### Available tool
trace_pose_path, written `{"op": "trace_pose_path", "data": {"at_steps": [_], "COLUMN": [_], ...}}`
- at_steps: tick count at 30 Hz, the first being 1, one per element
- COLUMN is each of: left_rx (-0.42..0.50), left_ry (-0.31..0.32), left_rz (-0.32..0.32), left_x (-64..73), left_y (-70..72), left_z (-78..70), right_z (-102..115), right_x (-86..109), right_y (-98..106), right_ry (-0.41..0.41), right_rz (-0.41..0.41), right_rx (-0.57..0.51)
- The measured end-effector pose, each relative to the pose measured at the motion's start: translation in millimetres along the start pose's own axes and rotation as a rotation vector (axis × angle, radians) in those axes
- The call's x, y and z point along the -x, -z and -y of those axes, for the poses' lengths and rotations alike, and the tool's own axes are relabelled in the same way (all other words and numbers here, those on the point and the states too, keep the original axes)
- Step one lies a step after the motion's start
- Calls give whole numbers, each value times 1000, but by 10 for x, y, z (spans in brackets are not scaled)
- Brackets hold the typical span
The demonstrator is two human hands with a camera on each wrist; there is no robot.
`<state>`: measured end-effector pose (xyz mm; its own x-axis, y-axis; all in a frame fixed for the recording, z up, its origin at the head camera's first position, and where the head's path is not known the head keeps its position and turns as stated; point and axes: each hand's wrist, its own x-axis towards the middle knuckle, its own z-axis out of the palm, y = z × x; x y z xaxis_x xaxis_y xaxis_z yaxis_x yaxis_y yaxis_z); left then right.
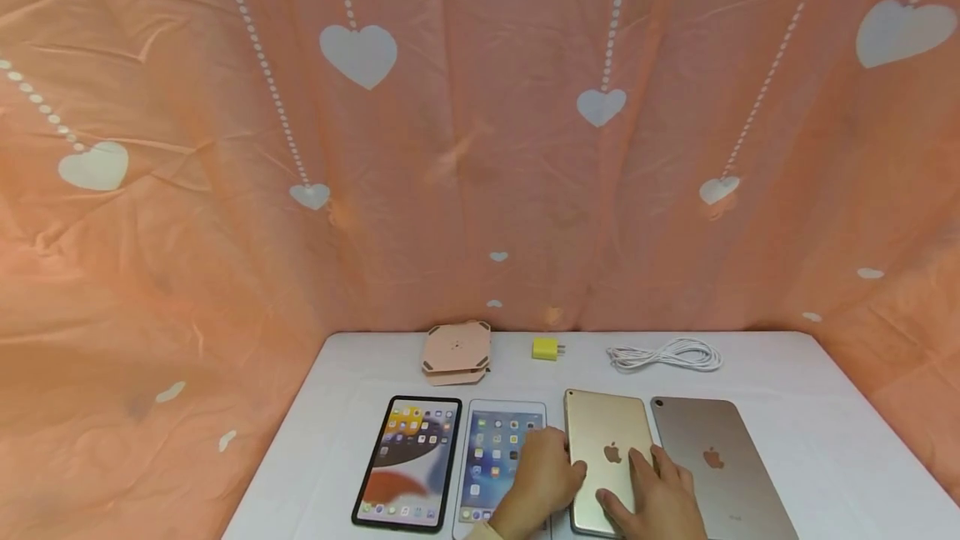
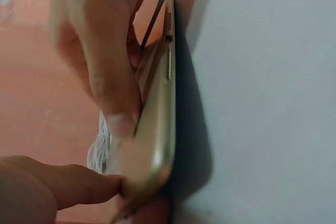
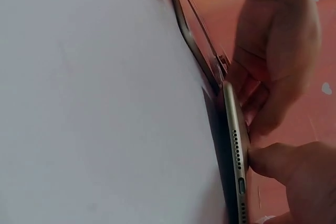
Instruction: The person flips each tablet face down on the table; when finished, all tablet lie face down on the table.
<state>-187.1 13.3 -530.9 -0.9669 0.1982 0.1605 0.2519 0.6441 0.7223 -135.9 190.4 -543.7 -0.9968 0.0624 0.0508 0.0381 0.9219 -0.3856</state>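
Note:
A gold tablet (image 1: 600, 423) lies back side up, its logo showing. My left hand (image 1: 546, 469) grips its left long edge, the thumb (image 2: 100, 182) on the back and fingertips (image 2: 152, 211) tucked under the edge. A dark shadow shows beneath that edge in the left wrist view. Across the tablet's back rest the thumb and fingers of my right hand (image 1: 663, 494), some fingers lying by its right edge. Speaker holes and a charging port line the tablet's end (image 3: 237, 150) in the right wrist view.
Left of the gold tablet lie a white-framed tablet (image 1: 491, 440) and a black-framed tablet (image 1: 408, 461), screens lit. A grey tablet (image 1: 720, 448) lies face down on the right. Behind are a pink folding stand (image 1: 457, 348), a yellow charger plug (image 1: 545, 348) and a coiled white cable (image 1: 667, 354).

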Motion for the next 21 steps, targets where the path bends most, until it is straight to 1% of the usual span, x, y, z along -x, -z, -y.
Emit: {"op": "trace_pose_path", "data": {"at_steps": [2,3,5,6,10,11,12,13,16,17,19,21], "left_rx": [-112,-148,-234,-262,-373,-383,-390,-405,-400,-398,-330,-202], "left_ry": [-6,7,0,-2,-12,-4,-6,7,11,3,-7,-21], "left_rz": [-5,11,8,15,2,8,-1,0,-14,-19,-21,-6], "left_x": [-14,-14,-19,-8,7,14,16,5,-17,-38,-46,-30], "left_y": [-15,10,-36,-12,-51,-33,-34,-73,-179,-235,-271,-233], "left_z": [-56,-109,-113,-163,-206,-238,-249,-216,-99,-23,85,157], "right_z": [7,9,14,14,11,10,9,6,-8,-13,-30,-51], "right_x": [3,3,4,5,9,11,14,18,25,25,21,14], "right_y": [0,-1,2,3,2,0,-3,-6,-15,-15,1,42], "right_ry": [8,11,14,14,18,17,19,21,27,29,34,26], "right_rz": [-19,-23,-26,-27,-33,-34,-38,-40,-45,-43,-34,-26], "right_rx": [7,13,18,21,24,23,20,16,8,3,-10,-42]}}
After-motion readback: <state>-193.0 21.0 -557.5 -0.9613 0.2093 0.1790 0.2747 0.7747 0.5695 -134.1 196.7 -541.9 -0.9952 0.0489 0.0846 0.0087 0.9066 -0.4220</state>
